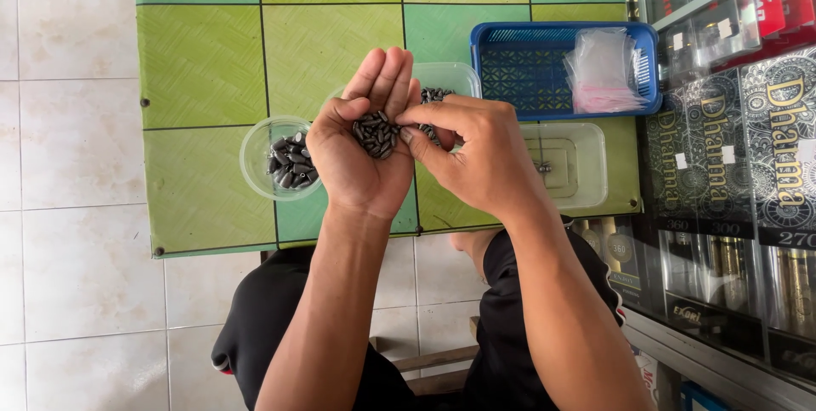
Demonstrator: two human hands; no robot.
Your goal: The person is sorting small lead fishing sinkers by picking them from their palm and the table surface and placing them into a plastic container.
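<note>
The fingers [384, 79] of the left hand [361, 147] were held together and slightly curled, palm up, cupping a small heap of dark pellets [375, 133] above the near half of the worktop [204, 62]. The right hand [476, 156] lay just beside it, its thumb and forefinger pinched together at the edge of that heap, touching the pellets; whether they had 1 clamped between them I could not tell. Both bare forearms rose from the person's lap, where black clothing showed over a pale tiled floor [76, 275]. To the left of the left hand, a round clear cup [255, 156] stood on the green and yellow chequered worktop with more dark pellets in it. To the right of the right hand sat a clear rectangular box [578, 160], nearly bare inside. Behind the hands, partly hidden by them, stood another clear tub [450, 78] holding pellets. Farther back, a blue plastic basket [527, 37] held a stack of small clear bags [603, 67]. A glass display case [731, 164] of boxed goods stood along the right side.
</note>
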